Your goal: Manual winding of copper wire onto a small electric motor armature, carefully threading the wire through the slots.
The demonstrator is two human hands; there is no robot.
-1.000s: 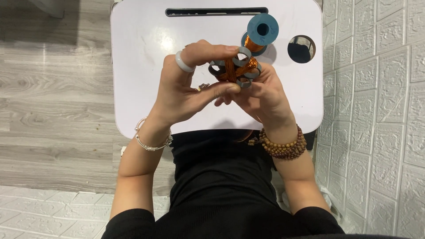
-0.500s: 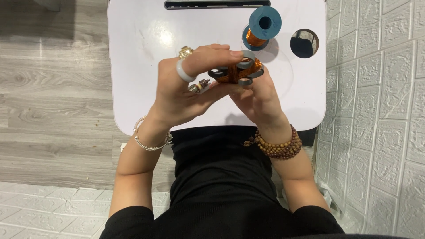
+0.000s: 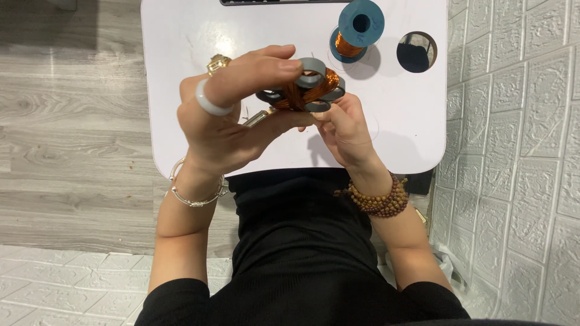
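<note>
My left hand [image 3: 226,121], with a white ring on one finger and a gold ring on another, pinches a cluster of grey ring cores wound with copper wire [image 3: 305,90] between forefinger and thumb. My right hand [image 3: 347,130] supports the same cluster from below, its fingertips on the lower cores. A thin copper wire runs from the cluster toward a blue spool of copper wire [image 3: 358,29] standing on the white table [image 3: 181,48] behind my hands. Part of the cluster is hidden by my fingers.
The table has a round hole [image 3: 417,52] at its right rear and a dark slot along its far edge. A white textured wall [image 3: 519,151] stands close on the right. Grey wooden floor [image 3: 66,133] lies to the left.
Both hands have kept hold of the cluster and turned it slightly; my left forefinger now reaches further over its top. The spool has not moved on the table.
</note>
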